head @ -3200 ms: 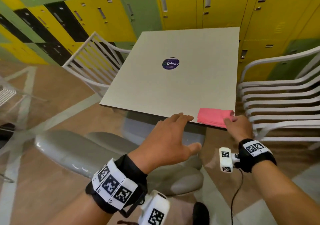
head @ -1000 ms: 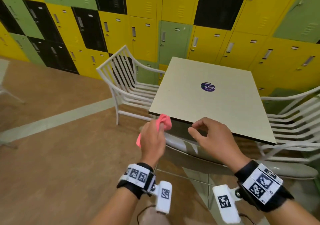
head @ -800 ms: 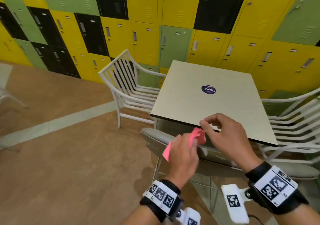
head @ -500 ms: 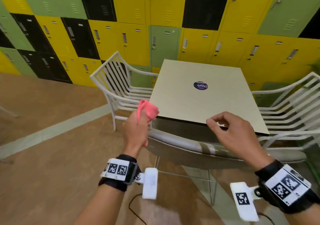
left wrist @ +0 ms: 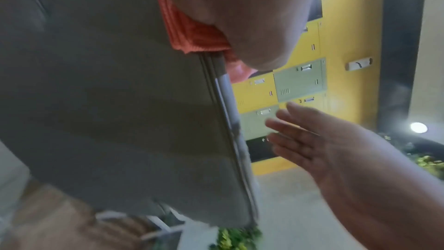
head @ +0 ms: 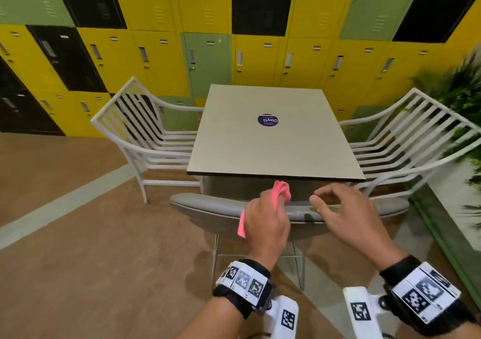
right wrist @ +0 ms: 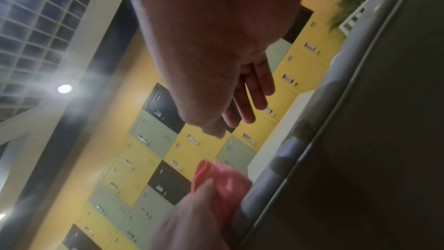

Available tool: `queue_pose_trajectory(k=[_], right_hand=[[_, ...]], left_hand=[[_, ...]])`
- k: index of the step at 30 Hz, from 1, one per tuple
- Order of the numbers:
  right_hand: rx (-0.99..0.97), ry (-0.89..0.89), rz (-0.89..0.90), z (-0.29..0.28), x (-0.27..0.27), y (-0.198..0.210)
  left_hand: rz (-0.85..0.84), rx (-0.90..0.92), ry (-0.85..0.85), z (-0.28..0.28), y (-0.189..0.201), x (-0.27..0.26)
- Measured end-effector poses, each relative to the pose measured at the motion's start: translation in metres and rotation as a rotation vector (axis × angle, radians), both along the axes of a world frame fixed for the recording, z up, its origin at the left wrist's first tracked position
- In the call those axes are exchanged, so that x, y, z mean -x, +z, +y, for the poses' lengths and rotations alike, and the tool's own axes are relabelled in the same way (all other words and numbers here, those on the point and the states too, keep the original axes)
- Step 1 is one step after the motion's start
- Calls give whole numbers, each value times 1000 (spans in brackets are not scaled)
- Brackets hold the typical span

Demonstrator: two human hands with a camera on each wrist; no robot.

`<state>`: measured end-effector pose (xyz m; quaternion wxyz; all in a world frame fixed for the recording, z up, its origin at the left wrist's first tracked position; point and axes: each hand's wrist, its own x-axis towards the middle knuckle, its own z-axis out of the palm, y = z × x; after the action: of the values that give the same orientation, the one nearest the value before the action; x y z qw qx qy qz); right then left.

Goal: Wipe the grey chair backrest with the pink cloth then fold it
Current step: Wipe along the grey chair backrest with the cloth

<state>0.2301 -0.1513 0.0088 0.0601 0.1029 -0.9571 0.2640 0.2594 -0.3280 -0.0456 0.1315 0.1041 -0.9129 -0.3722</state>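
While the grey chair backrest (head: pixel 208 204) stands just in front of the near edge of the square table (head: pixel 273 151), it serves as the landmark for everything else. Well to the left of the backrest, beside the table's left edge, a white slatted chair (head: pixel 145 135) is seen against the wall of yellow, green and black lockers (head: pixel 145 52). At the middle of the backrest's top rim, the pink cloth (head: pixel 282 191) is gripped by the left hand (head: pixel 265 224), whose fingers are curled round it; the cloth is bunched, with one end poking up above the rim and another hanging below the hand on the near side. From the left wrist view the cloth (left wrist: pixel 192 35) is seen pressed between the palm and the backrest's (left wrist: pixel 120 102) rear face, right at its edge. Just to the right of the cloth, above the rim, the right hand (head: pixel 346 216) is held with loosely bent fingers and nothing in it (whether its thumb touches the rim cannot be told). Behind the backrest, a round dark sticker (head: pixel 268 120) lies on the table top. Well to the right of the backrest, a second white slatted chair (head: pixel 406 140) and some green foliage (head: pixel 460 91) are found.
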Motion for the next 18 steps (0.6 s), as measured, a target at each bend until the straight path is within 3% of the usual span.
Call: queue_pose_trajectory(k=[3,5,8,11,15,18], right_hand=[[2,-31,20,25,4,-2],[7,-44,29,44,9,0],[19,-52,28,74,14,2],[31,-36,8,94,18,-3],[-2,27,-25,106,24,-10],[-45,107,-23,108,29,-14]], left_hand=[[-34,-275,-52,22,30,4],[-6,-407,16,8,45,6],[88,-219,265,-45,48,14],[68,-24,430,-90,35,25],[-92,146,362,-61,10,25],[-63,135,416,-9,1,24]])
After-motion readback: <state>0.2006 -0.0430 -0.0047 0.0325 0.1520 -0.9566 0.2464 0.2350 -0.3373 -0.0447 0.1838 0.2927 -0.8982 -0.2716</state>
